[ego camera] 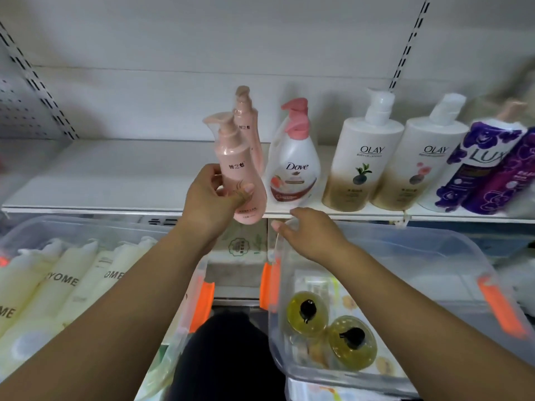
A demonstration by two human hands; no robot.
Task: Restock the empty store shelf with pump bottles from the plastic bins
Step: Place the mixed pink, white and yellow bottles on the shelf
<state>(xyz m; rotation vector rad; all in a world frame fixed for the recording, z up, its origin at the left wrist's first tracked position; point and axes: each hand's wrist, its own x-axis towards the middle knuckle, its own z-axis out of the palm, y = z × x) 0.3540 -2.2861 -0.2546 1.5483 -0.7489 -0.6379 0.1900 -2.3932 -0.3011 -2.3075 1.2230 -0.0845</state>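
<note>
Pink pump bottle (237, 157) — upright, raised at shelf (115, 175) front edge, just before a second pink bottle (247, 123), beside Dove bottle (293, 166); gripped low by left hand (212, 198), fingers and thumb curled round it. Right hand (309, 235) — fingers relaxed, holds nothing, hovers above right bin (451, 256) rim. Two yellow bottles (308, 312) inside bin.

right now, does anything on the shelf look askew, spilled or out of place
Nothing spilled or damaged shows. The purple Lux bottles at the right end of the shelf look tilted, with their tops leaning to the right, though the wide lens may cause that.
</note>
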